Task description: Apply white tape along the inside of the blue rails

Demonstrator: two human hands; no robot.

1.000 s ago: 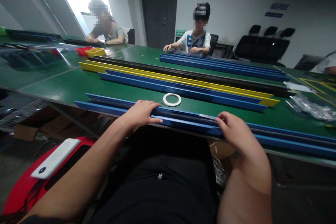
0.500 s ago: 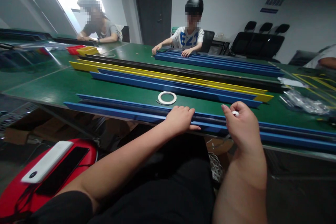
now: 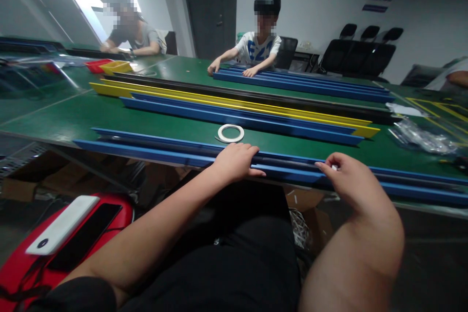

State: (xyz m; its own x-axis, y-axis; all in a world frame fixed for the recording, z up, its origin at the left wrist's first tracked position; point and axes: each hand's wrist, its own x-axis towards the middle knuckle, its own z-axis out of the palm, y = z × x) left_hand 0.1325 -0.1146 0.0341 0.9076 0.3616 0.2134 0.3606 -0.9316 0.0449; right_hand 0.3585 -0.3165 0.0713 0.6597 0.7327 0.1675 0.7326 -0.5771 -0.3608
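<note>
A long blue channel profile with a dark inner groove lies along the near table edge. My left hand is closed over it, fingers across the far wall and thumb along the near wall. Farther right, my right hand hovers at the same profile with its fingers curled in a pinch. A small white piece shows between those fingers; its kind is too small to tell. Just beyond my left hand a roll of white tape lies flat on the green table.
Beyond the tape lie another blue profile, a yellow profile and a black profile. A co-worker handles blue profiles opposite. Clear plastic bags lie right. A red seat holds a phone.
My right hand has moved slightly right and down to the blue profile, its wrist turning outward. My left hand remains on the profile. The view has shifted a little.
</note>
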